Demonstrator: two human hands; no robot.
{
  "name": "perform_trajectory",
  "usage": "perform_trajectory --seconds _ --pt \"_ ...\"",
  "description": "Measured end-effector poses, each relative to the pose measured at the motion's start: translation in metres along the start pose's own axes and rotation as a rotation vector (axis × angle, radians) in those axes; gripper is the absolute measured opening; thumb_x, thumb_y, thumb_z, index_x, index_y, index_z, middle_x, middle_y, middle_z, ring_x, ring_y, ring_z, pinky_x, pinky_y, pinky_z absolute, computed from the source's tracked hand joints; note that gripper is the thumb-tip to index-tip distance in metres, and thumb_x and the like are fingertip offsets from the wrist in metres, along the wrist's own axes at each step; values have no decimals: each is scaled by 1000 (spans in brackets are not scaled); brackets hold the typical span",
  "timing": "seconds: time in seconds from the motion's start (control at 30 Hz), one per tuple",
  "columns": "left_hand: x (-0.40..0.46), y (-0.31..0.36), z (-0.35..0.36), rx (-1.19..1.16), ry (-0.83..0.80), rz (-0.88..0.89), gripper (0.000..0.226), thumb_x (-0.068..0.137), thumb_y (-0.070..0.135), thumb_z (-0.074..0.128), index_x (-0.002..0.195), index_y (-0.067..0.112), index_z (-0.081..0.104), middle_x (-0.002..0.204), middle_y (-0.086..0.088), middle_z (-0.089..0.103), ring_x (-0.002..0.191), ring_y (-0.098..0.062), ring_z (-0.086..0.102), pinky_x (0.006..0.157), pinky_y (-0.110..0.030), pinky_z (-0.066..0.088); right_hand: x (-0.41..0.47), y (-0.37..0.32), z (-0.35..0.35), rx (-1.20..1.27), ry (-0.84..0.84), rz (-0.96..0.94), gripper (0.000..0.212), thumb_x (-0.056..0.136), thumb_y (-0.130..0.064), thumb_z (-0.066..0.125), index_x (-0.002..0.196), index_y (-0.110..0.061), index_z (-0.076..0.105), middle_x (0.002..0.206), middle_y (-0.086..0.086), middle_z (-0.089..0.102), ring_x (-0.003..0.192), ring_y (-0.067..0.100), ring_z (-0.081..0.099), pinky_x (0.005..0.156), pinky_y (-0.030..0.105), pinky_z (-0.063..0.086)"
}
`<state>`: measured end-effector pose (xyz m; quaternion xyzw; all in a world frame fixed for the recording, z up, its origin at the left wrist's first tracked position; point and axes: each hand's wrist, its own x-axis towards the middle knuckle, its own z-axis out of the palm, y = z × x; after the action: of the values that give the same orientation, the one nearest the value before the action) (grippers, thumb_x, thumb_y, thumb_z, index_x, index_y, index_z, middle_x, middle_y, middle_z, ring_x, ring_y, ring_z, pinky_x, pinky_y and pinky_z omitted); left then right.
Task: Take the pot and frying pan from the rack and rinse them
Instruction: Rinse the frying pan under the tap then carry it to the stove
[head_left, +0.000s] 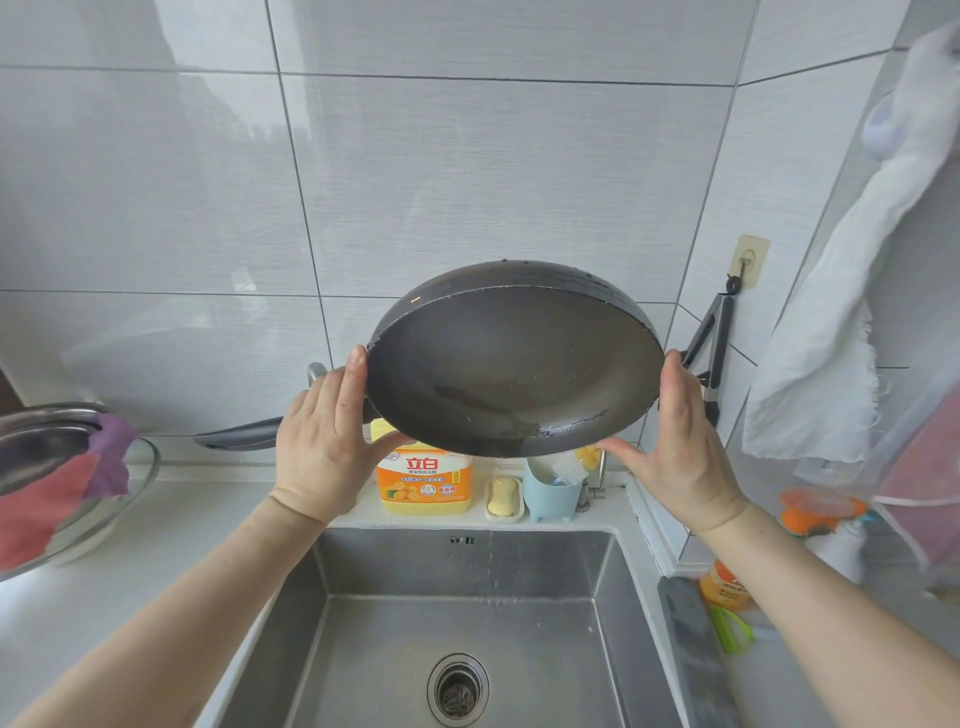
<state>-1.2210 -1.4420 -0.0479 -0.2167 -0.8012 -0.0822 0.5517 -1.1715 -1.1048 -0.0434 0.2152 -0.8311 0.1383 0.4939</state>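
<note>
A dark round frying pan is held up above the steel sink, tilted with its inside toward me. Water drops cling to its lower rim and a thin stream falls from it into the basin. My left hand holds the pan's left rim, thumb under the lower edge. My right hand holds the right rim the same way. The pan's grey handle sticks out to the left behind my left hand. No pot or rack is in view.
An orange dish soap bottle, a soap dish and a blue brush holder stand on the ledge behind the sink. A steel bowl with cloths sits on the left counter. A white towel and black tongs hang right.
</note>
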Motion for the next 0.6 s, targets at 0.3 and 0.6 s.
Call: perform_trajectory --seconds 0.3,0.6 --pt "0 -2 4 -101 -259 -72 112 73 84 39 151 8 12 89 -10 61 70 -29 62 52 -38 50 -3 0 -1 113 -251 202 135 60 -19 93 153 -22 -5 137 12 35 125 22 38 98 34 43" --pt "-8 1 20 -401 -1236 -319 129 57 48 87 145 51 -8 82 15 63 79 -9 62 74 -25 50 -16 26 4 524 -1039 674 140 53 -16 95 150 -48 -2 122 -9 62 106 17 67 98 35 50"
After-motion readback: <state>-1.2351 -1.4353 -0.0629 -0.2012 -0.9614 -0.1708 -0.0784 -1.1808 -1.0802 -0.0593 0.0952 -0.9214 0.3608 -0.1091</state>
